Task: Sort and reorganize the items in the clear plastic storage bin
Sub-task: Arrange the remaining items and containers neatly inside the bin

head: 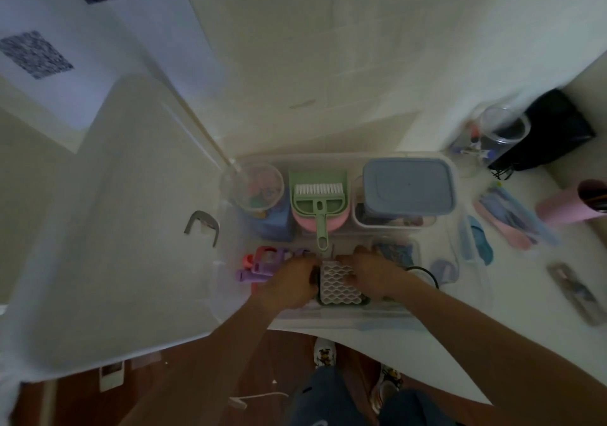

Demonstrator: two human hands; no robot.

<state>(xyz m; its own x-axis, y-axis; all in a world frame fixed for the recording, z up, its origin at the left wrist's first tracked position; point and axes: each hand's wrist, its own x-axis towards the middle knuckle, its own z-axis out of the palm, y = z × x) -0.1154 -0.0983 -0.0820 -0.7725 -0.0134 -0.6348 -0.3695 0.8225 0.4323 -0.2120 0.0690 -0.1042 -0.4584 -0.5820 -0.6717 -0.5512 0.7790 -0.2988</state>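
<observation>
- Hands are meeting at the near side of the clear storage bin [341, 158]: the left hand [289, 286] and the right hand [377, 274] are both holding a white lattice piece [338, 282], one on each side, with fingers curling around its edges, so each grip is closing on it.
- Under the lattice piece a dark green part [361, 301] is showing; what it is, I cannot tell.
- Just left of the left hand, pink and purple plastic pieces [262, 263] are lying in the bin.
- Farther back in the bin, a green dustpan with brush [318, 195] is resting on a pink round item [320, 223], between a clear cup of coloured bits [253, 186] and a blue-lidded box [409, 186].
- The bin is standing on the white bench [131, 228]; on the bench to the right, a pink cup [571, 204] and a black bag [555, 133] are sitting well apart from the bin.
</observation>
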